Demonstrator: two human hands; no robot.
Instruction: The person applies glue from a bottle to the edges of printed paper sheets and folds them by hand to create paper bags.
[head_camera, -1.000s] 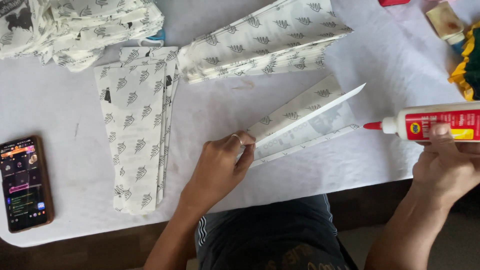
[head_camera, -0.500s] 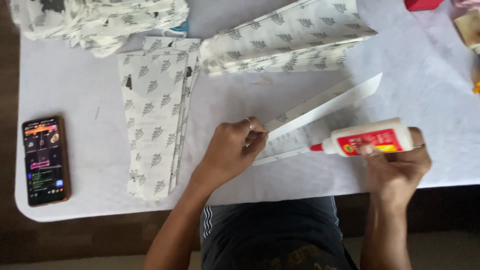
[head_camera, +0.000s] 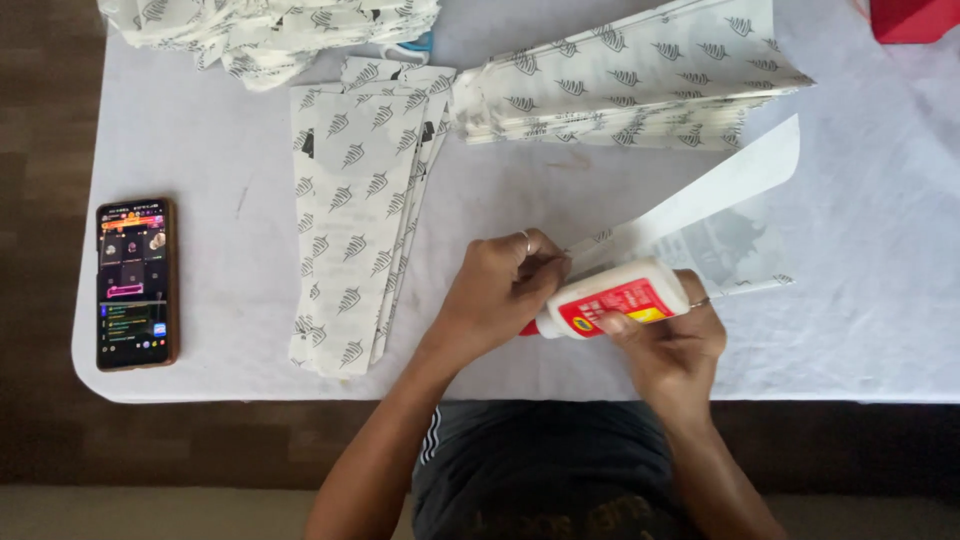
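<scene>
The left hand (head_camera: 500, 290) is curled, its fingertips pinching the near end of a long folded paper piece (head_camera: 700, 215), a tapering strip whose raised flap shows a plain white inner face while the layer beneath carries a faint leaf print. The right hand (head_camera: 665, 345) is wrapped around a small white plastic glue bottle (head_camera: 610, 298) with a red and yellow label, held almost level with its red tip pointing left, right by the left hand's knuckles; the tip itself is mostly hidden there. Both hands work near the front edge of the tabletop (head_camera: 870, 330), which is covered by a smooth white cloth. To the left lies a flat stack of folded printed papers (head_camera: 355, 200), long and wedge-shaped, white with dark leaf motifs. A thicker pile of the same folded papers (head_camera: 640, 75) sits behind the hands, lying crosswise. A looser, crumpled heap of printed paper (head_camera: 260, 30) fills the far left corner. A smartphone (head_camera: 136, 283) with a lit screen rests flat near the left edge.
</scene>
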